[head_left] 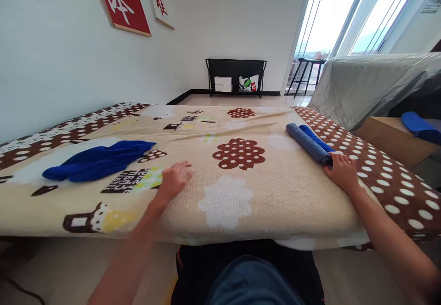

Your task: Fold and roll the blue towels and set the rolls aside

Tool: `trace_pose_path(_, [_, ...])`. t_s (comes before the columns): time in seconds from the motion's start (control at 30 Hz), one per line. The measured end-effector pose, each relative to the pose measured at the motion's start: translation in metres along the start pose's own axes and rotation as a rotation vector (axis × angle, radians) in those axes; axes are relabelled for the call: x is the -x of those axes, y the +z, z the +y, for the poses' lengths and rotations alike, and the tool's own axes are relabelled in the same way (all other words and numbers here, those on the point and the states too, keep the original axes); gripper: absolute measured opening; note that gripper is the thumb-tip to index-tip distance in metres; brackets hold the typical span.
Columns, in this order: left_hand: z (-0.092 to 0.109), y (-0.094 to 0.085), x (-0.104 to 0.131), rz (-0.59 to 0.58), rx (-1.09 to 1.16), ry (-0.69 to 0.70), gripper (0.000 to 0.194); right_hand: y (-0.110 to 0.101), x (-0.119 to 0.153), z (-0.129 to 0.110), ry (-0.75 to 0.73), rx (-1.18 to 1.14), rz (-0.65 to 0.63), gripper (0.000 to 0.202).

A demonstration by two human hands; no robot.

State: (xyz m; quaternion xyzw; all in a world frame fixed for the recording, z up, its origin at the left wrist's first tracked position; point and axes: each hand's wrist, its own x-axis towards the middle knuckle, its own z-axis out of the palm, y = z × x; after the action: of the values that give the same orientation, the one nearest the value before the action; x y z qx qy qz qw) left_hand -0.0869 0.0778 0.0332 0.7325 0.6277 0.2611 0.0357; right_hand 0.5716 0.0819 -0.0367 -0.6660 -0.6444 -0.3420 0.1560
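My left hand (175,179) hovers over or rests lightly on a patterned blanket (275,190), fingers apart and holding nothing. To its left lies a crumpled bright blue cloth (103,160), like a towel, in a loose heap. On the right, my right hand (342,171) has its fingers closed at the near end of a rolled grey-blue towel (306,142). Close against that roll, on its right side, is a rolled bright blue towel (316,138). Both rolls lie side by side on the blanket, and my fingers partly hide their near ends.
A cardboard box (389,135) with another blue cloth (422,125) on it stands at right, beside a plastic-covered sofa (372,84). A black rack (236,70) and a stool (306,73) are at the back. A white wall (69,66) borders the left.
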Motion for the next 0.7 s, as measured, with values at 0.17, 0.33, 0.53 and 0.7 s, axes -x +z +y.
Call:
trace_pose_path(0.17, [-0.117,-0.061,-0.021,0.206,-0.356,-0.349,0.058,-0.005,0.009,-0.003,0.024,-0.035,0.051,0.066])
trace_pose_path(0.33, [-0.173,-0.072,-0.007,0.065,-0.335,-0.591,0.069,-0.007,0.011,-0.005,0.047,-0.040,0.069,0.062])
trace_pose_path(0.53, [-0.177,-0.069,-0.006,0.142,-0.347,-0.615,0.056,-0.003,0.013,-0.004,0.076,-0.032,0.062,0.056])
trace_pose_path(0.7, [-0.181,-0.071,-0.009,0.175,-0.361,-0.625,0.043,-0.001,0.015,-0.004,0.102,-0.027,0.063,0.053])
